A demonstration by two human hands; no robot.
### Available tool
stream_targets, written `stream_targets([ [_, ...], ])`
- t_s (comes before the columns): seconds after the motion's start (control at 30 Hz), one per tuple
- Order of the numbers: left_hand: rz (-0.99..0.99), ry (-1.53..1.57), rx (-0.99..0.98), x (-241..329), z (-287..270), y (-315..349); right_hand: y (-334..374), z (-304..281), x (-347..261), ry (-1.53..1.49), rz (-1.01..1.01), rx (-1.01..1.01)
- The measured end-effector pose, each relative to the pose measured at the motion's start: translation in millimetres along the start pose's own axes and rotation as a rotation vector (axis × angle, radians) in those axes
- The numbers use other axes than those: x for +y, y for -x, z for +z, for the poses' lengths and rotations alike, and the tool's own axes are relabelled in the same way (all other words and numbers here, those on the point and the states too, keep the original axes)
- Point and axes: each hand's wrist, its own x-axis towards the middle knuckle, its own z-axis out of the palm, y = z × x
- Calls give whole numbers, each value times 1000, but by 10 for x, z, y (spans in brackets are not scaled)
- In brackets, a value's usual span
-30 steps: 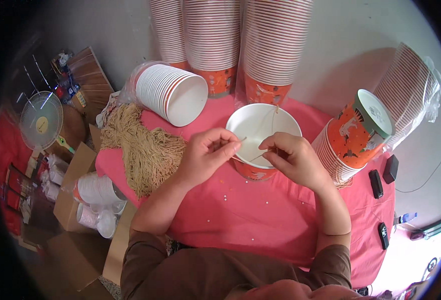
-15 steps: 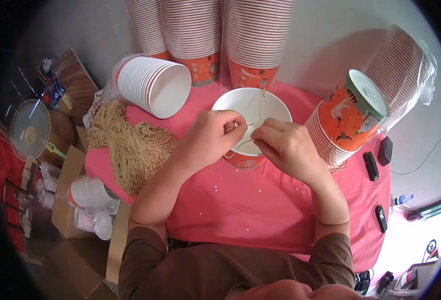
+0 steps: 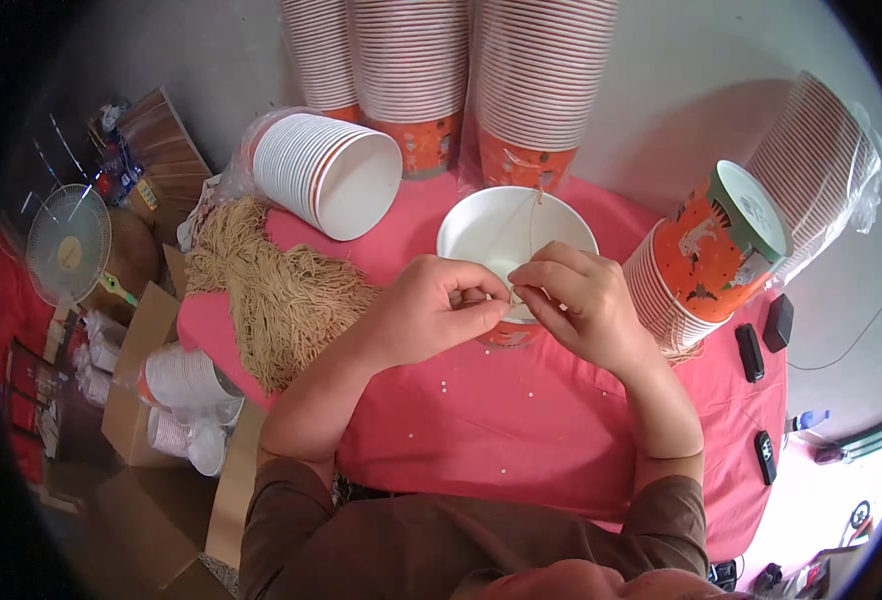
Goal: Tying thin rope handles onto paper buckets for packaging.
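Note:
A white-lined paper bucket (image 3: 466,230) with an orange outside stands upright on the pink-covered table. A thin beige cord (image 3: 532,225) hangs from its far rim and runs down inside it toward my fingers. At the near rim, my left hand (image 3: 446,310) is closed in a pinch on the cord. Close beside it, my right hand (image 3: 583,300) pinches the cord too, thumb against the bent fingers. The fingertips of both hands nearly meet, and the bit of cord between them is hard to make out.
To the left lies a heap of beige cords (image 3: 281,290), with a stack of buckets (image 3: 291,165) on its side behind it. Tall bucket stacks (image 3: 411,70) stand at the back. At right are cord-strung stacked buckets (image 3: 701,250) and small black devices (image 3: 750,352).
Both hands have drawn closer together and sit lower, over the bucket's near rim. The loose cord ends seen between them earlier are now mostly hidden by the fingers. The view has shifted slightly.

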Motion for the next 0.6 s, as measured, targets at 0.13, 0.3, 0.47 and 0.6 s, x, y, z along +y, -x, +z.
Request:
stream_targets([
  [0.13, 4, 97, -14, -60, -8, 5, -3, 36, -6, -33, 44, -46],
  [0.3, -105, 280, 41, -120, -87, -17, -4, 21, -26, -106, 178, 51],
  [0.47, -116, 323, 63, -128, -96, -11, -6, 43, -68, -93, 87, 3],
  [0.6, -175, 256, 24, -112, -95, -27, -1, 62, -54, -33, 26, 0],
])
